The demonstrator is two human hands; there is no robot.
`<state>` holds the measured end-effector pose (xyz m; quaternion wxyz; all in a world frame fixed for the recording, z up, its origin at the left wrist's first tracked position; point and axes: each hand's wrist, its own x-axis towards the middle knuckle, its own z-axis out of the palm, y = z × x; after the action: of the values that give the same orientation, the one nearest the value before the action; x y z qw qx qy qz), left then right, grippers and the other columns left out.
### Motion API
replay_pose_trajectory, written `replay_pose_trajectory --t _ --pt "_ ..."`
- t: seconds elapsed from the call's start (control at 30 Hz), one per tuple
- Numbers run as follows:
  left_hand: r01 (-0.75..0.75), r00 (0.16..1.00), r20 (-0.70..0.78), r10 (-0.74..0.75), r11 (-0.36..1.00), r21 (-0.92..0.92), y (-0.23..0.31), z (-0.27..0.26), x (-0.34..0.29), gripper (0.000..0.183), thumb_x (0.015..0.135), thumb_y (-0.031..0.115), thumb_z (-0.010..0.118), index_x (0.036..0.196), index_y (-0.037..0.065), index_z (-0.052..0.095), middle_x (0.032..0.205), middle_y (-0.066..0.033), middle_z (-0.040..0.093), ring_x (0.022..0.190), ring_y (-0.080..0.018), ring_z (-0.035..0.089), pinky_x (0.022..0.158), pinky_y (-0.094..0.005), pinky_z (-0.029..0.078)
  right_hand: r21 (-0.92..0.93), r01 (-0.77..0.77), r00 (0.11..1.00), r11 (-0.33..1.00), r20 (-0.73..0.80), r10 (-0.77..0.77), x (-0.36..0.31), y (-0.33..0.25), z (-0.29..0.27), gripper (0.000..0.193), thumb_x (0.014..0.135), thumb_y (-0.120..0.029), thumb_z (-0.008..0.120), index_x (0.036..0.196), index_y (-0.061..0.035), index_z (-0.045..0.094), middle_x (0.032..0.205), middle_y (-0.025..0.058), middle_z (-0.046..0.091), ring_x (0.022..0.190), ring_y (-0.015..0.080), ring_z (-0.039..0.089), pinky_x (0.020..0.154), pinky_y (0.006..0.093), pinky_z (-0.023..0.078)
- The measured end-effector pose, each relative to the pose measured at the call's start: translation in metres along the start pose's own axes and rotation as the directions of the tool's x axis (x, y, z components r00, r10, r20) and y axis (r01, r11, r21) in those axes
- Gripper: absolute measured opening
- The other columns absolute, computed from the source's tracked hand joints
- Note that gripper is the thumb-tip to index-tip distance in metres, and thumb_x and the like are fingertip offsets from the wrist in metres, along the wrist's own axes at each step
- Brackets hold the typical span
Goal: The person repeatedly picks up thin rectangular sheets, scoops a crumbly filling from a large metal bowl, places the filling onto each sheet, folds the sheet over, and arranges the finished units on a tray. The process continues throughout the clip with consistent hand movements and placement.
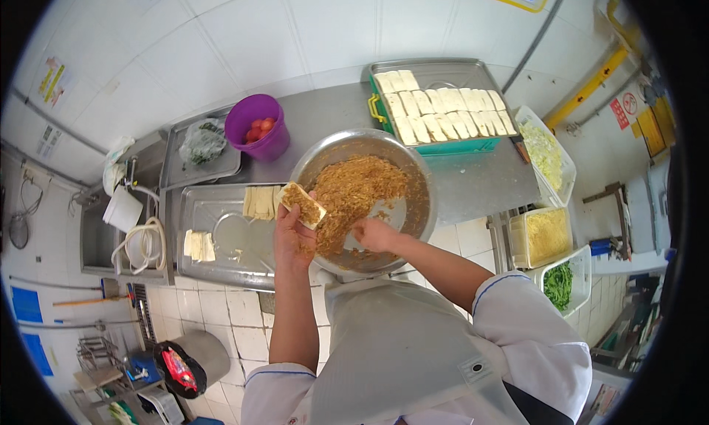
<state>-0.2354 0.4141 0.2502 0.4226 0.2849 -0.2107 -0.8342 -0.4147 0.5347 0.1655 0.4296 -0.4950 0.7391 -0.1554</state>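
Note:
My left hand (294,237) grips a pale, flat rectangular slice (304,205) with brown filling smeared along its top. It holds the slice over the left rim of a large steel bowl (427,203). Inside the bowl lies a heap of brown shredded filling (358,183). Against the heap's near right side, my right hand (375,235) has its fingers curled into the filling, the tips hidden. Left of the bowl, a steel tray (214,200) carries two small stacks of plain pale slices (260,202).
At the back right, rows of pale pieces (443,115) fill a metal tray on a green crate (461,146). A purple bucket (258,148) of red tomatoes and a bagged green item (201,144) stand back left. Tubs of shredded food (546,237) line the right.

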Motion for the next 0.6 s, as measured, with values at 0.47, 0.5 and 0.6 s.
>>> replay_pose_trajectory --t 0.47,0.5,0.6 --pt "-0.018 0.996 -0.085 0.008 0.993 -0.121 0.032 -0.045 -0.025 0.038 0.107 0.015 0.053 0.144 0.005 0.048 0.139 -0.0138 0.062 0.129 -0.0327 0.063 0.109 -0.0487 0.054 0.171 0.007 0.997 0.985 -0.075 0.005 0.065 0.007 0.127 0.038 0.096 -0.037 0.067 0.119 -0.0068 0.075 0.115 0.0194 0.076 0.105 0.0385 0.071 0.094 0.0447 0.055" --pt "-0.024 0.994 -0.107 0.011 0.993 -0.119 0.031 -0.045 -0.024 0.037 0.107 0.015 0.053 0.143 0.006 0.049 0.138 -0.0127 0.063 0.129 -0.0328 0.063 0.108 -0.0493 0.054 0.149 0.008 0.993 0.989 -0.114 0.010 0.065 0.004 0.129 0.037 0.096 -0.036 0.068 0.119 -0.0072 0.076 0.114 0.0189 0.076 0.103 0.0382 0.072 0.092 0.0443 0.056" --pt "-0.042 0.996 -0.085 0.043 0.999 0.010 0.027 -0.044 -0.020 0.039 0.108 0.013 0.053 0.145 0.006 0.048 0.138 -0.0118 0.063 0.127 -0.0312 0.064 0.105 -0.0477 0.056 0.212 -0.036 0.999 0.977 -0.004 0.037 0.070 0.003 0.130 0.035 0.093 -0.031 0.071 0.118 -0.0069 0.076 0.110 0.0177 0.077 0.094 0.0352 0.073 0.086 0.0418 0.058"
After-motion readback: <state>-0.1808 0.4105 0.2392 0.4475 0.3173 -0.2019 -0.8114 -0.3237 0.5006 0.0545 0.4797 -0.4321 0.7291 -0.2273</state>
